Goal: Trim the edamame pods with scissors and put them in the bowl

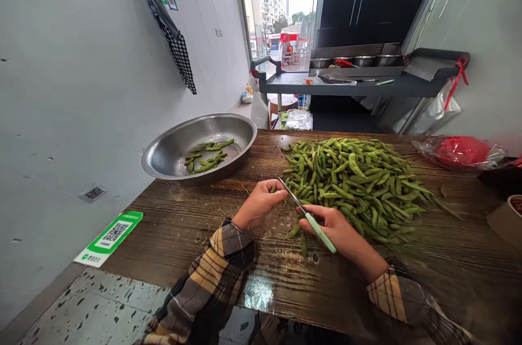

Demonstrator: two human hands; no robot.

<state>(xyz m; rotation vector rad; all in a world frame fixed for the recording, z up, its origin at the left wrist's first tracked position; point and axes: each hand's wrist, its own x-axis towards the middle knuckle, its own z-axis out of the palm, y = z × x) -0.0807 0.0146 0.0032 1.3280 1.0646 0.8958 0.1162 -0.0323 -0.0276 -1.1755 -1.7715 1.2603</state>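
My left hand [263, 201] is closed in a pinch around a soybean pod [273, 190], mostly hidden by the fingers. My right hand [332, 228] grips scissors by their pale green handle [320, 232]; seen edge-on, their dark metal blades [290, 191] point up and left, with the tip beside the left fingertips. Just past my right hand lies a big heap of green soybean pods [354, 182]. A few loose pods [304, 245] rest below the blades. To the left, a wide steel basin [163, 162] holds several pods [207, 159] on its bottom.
Bits of trimming litter the wooden table [175, 236]. A green QR-code card [110, 239] lies at its left edge. On the right are a red item in clear plastic [460, 152] and a partly visible bowl [505, 220]. Beyond the table stands a grey cart [346, 84].
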